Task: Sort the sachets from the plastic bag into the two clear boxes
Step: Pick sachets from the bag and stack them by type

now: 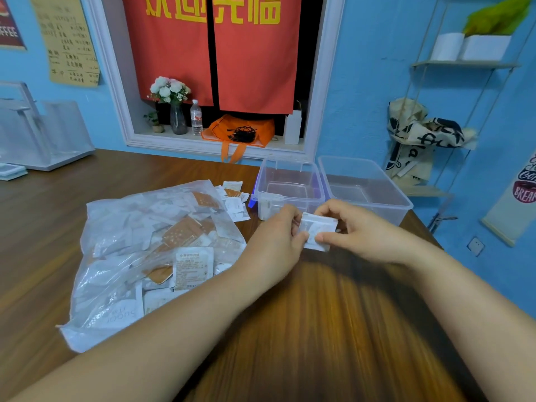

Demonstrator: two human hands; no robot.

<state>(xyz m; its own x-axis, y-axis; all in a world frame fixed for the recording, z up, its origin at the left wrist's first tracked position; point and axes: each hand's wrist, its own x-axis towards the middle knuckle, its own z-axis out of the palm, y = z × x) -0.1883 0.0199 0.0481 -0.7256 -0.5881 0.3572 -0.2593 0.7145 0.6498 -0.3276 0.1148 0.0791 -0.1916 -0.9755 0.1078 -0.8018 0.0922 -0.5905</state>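
Pinching flat rectangular white sachet [319,227]

1. The red curtain [211,53] carried yellow characters, "欢迎光临", with their tops cut off.
2. The corner poster [8,30] showed "OFFEE".
3. The wall banner [526,195] read "BREA".
4. Print on a sachet [193,266] in the plastic bag [116,227] was too fine for me to read.

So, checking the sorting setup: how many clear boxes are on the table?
2. The left box stands beyond the held sachet; the right box stands beside it, at the right edge of the table. None seems hidden.
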